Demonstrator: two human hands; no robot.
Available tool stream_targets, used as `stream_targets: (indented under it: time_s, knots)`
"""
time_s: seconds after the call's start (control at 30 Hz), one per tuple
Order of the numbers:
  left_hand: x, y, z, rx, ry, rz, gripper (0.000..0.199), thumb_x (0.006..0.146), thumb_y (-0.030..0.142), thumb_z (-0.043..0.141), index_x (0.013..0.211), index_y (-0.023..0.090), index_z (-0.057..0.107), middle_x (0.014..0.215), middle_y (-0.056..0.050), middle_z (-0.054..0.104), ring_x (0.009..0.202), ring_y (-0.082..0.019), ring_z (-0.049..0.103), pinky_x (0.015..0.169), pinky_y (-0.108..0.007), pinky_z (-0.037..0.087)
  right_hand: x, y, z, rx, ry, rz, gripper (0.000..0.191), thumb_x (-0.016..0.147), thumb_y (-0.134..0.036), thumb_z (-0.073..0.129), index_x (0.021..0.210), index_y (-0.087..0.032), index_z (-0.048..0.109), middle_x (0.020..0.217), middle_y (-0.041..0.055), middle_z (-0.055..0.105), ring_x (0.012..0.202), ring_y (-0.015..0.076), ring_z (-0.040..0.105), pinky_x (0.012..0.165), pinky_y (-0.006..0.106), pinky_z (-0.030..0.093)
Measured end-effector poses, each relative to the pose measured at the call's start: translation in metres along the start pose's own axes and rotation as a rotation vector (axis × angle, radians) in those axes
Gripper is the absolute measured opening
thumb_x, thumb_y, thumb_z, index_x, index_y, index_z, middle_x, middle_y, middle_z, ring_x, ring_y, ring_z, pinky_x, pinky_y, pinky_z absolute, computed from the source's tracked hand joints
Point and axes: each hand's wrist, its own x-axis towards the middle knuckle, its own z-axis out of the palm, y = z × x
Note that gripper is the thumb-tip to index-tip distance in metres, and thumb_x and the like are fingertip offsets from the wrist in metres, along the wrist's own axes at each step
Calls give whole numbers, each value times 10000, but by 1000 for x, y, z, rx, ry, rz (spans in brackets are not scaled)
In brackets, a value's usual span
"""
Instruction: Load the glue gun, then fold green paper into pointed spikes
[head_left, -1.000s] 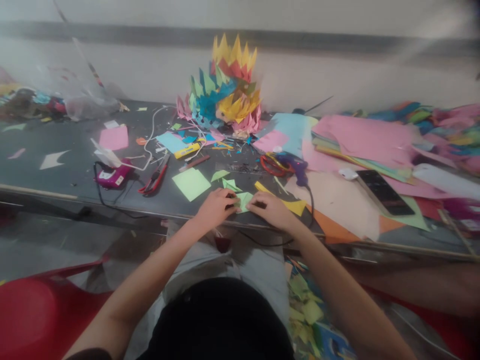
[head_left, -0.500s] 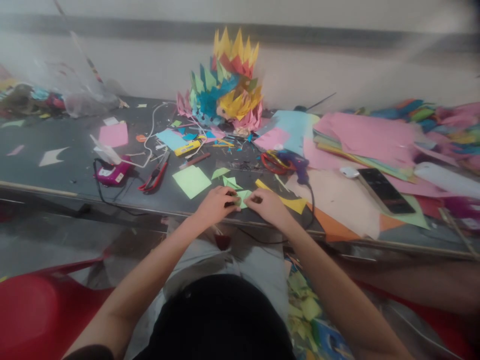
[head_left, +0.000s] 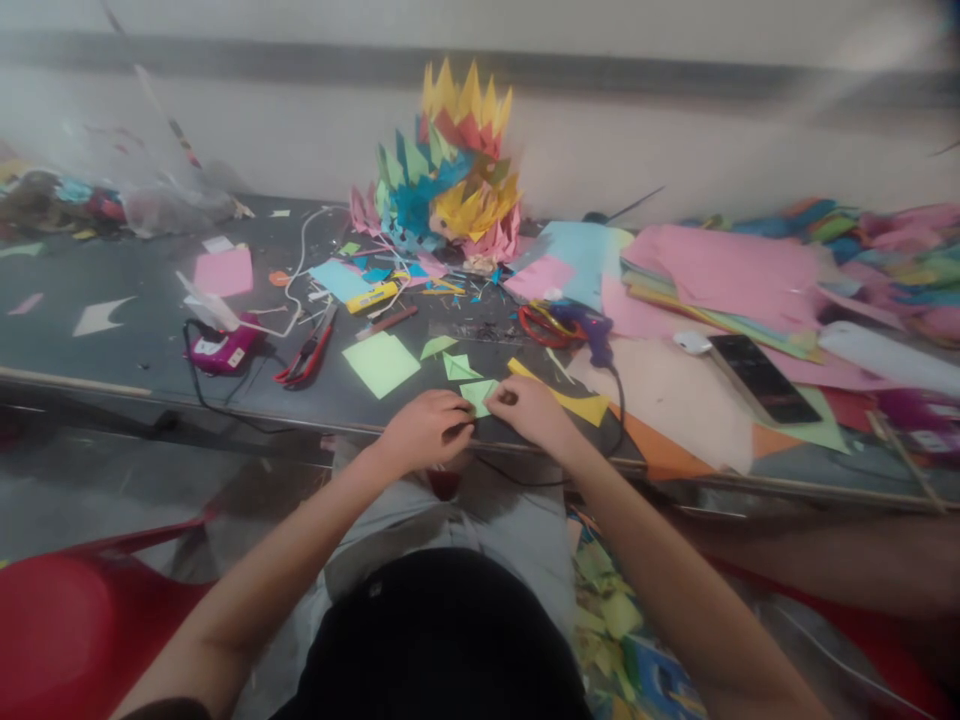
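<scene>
A small piece of light green paper point(head_left: 477, 397), apparently folded, lies at the table's front edge between my hands. My left hand point(head_left: 426, 428) is curled at its left side, thumb and fingertips closed on the edge. At the right side, my right hand point(head_left: 534, 408) pinches the paper between thumb and forefinger. Just beyond are a folded green piece point(head_left: 460, 367) and a small green paper triangle point(head_left: 437, 346). Square light green sheets point(head_left: 381, 364) rest to the left. A yellow paper strip point(head_left: 581, 405) passes beside my right hand.
A colourful folded-paper model point(head_left: 450, 180) stands at the back. Red-handled pliers point(head_left: 306, 352), a yellow cutter point(head_left: 373, 296) and a purple device point(head_left: 221, 345) lie left. On the right are a glue gun point(head_left: 592, 328), a phone point(head_left: 763, 378) and stacked coloured paper point(head_left: 720, 270).
My left hand has drawn slightly left and toward me, uncovering more of the green paper and the folded piece behind it. My right hand stays at the paper's right side.
</scene>
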Motion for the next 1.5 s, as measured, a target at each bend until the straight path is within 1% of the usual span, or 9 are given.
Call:
stream_targets:
  time_s: [0.17, 0.43, 0.73, 0.97, 1.13, 1.2, 1.27, 1.4, 1.5]
  knots:
    - [-3, 7, 1, 141, -86, 0, 323, 846, 336, 489, 1080, 146, 606, 1010, -83, 629, 979, -215, 558, 885, -357, 446, 0, -2, -1, -37, -19, -1, 138, 690, -202, 595, 560, -175, 559, 635, -3, 554, 605, 118, 498, 583, 234, 353]
    - [-5, 25, 8, 282, -91, -102, 346, 833, 344, 486, 1087, 133, 592, 981, -88, 600, 980, -233, 538, 890, -376, 425, -4, 2, 0, -53, 8, -57, 154, 705, -298, 645, 699, -178, 548, 714, 17, 573, 675, 150, 514, 616, 254, 368]
    - [-6, 25, 7, 267, -92, -104, 316, 842, 311, 481, 1100, 159, 582, 1031, -91, 602, 1002, -229, 549, 908, -389, 425, -14, 24, -16, 16, -19, -26, 156, 687, -275, 650, 753, -187, 538, 725, 1, 537, 683, 148, 517, 629, 261, 394]
    - [-14, 20, 6, 209, -57, -66, 294, 842, 277, 496, 1103, 169, 579, 1162, -82, 605, 1096, -217, 538, 963, -384, 402, -9, 28, -20, 75, -45, 45, 221, 722, -213, 568, 942, -189, 570, 715, -19, 548, 604, 115, 502, 587, 239, 405]
    - [2, 22, 6, 278, -66, -111, 174, 867, 250, 471, 876, 160, 620, 992, -84, 634, 969, -223, 565, 835, -372, 462, -8, 16, -14, -86, 37, 47, 191, 759, -344, 577, 838, -171, 600, 782, 39, 567, 706, 157, 535, 624, 261, 401]
    - [11, 21, 9, 284, -25, -138, 151, 862, 218, 474, 830, 149, 604, 1036, -94, 613, 1011, -230, 543, 853, -362, 456, -6, 11, -12, -125, 23, 41, 187, 737, -352, 609, 791, -174, 592, 791, 43, 570, 729, 165, 540, 640, 263, 396]
    - [16, 19, 14, 258, 7, -177, 121, 853, 209, 492, 878, 135, 585, 1099, -107, 593, 1051, -230, 525, 875, -351, 449, -4, 8, -12, -144, 4, 48, 159, 725, -331, 623, 759, -180, 585, 779, 35, 575, 712, 160, 539, 625, 254, 383]
    - [19, 17, 22, 225, -17, -218, 202, 867, 246, 487, 1022, 129, 543, 1046, -106, 614, 992, -227, 547, 844, -367, 455, 3, 6, -14, -126, -2, 109, 108, 727, -306, 616, 729, -202, 585, 702, 5, 598, 631, 144, 531, 568, 239, 342]
    - [20, 21, 24, 234, -30, -202, 195, 898, 232, 426, 994, 139, 569, 1011, -103, 613, 967, -224, 543, 830, -366, 448, 7, 5, -13, -130, 20, 147, 124, 736, -334, 606, 709, -213, 589, 634, -5, 601, 581, 144, 523, 540, 242, 315]
